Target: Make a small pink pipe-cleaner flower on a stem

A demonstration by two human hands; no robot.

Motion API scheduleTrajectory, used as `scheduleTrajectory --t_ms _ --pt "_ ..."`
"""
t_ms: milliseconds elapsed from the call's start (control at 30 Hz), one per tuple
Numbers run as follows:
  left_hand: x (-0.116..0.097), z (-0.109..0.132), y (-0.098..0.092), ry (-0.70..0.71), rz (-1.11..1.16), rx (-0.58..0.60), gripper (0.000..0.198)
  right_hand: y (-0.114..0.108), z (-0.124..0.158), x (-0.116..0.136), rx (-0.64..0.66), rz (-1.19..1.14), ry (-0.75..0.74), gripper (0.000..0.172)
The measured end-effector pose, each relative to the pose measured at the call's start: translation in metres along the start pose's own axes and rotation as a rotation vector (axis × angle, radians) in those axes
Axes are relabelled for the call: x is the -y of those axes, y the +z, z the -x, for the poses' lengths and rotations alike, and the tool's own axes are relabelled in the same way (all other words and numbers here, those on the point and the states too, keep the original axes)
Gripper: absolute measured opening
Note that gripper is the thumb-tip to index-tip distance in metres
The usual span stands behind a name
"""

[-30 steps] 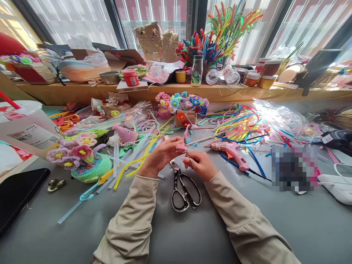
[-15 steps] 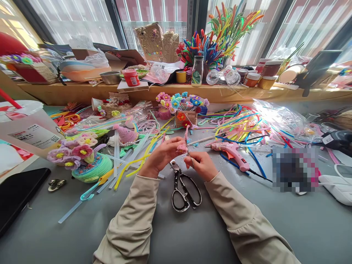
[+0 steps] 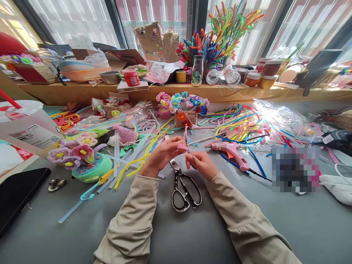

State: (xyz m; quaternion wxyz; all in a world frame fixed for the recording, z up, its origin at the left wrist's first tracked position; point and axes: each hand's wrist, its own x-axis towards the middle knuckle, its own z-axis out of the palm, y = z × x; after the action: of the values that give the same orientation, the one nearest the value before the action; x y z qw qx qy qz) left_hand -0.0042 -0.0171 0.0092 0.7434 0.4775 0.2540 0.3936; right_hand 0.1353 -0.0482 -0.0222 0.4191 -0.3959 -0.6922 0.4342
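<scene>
My left hand (image 3: 166,154) is closed, pinching a small pink fuzzy piece (image 3: 182,147), apparently pipe cleaner, with a strand sticking up from it. My right hand (image 3: 202,164) is closed around the handles of small scissors (image 3: 187,147), whose thin blades point up against the pink piece. Fingers hide part of both things. Large black-handled scissors (image 3: 183,189) lie on the grey table just below my hands. A pink hot glue gun (image 3: 233,154) rests to the right of my right hand.
Pipe cleaners (image 3: 242,126) lie heaped behind the glue gun. A small box of fuzzy flowers (image 3: 186,117) stands straight ahead. On the left are a flower pot ornament (image 3: 89,168), clear glue sticks (image 3: 116,156), a phone (image 3: 20,198) and a drink cup (image 3: 30,132).
My right hand has shifted very slightly right with the small scissors. The left hand and the pink piece stay almost where they were.
</scene>
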Motion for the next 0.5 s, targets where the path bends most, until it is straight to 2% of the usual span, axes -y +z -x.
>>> scheduleTrajectory --t_ms 233,500 --pt "0.0004 -0.0007 -0.0003 -0.005 0.005 -0.016 0.004 -0.0003 0.0003 0.0018 -0.016 0.026 0.003 0.046" --pt "0.0024 -0.0039 0.0001 0.03 -0.069 -0.132 0.009 0.001 0.0005 0.0043 -0.105 0.231 0.007 0.042"
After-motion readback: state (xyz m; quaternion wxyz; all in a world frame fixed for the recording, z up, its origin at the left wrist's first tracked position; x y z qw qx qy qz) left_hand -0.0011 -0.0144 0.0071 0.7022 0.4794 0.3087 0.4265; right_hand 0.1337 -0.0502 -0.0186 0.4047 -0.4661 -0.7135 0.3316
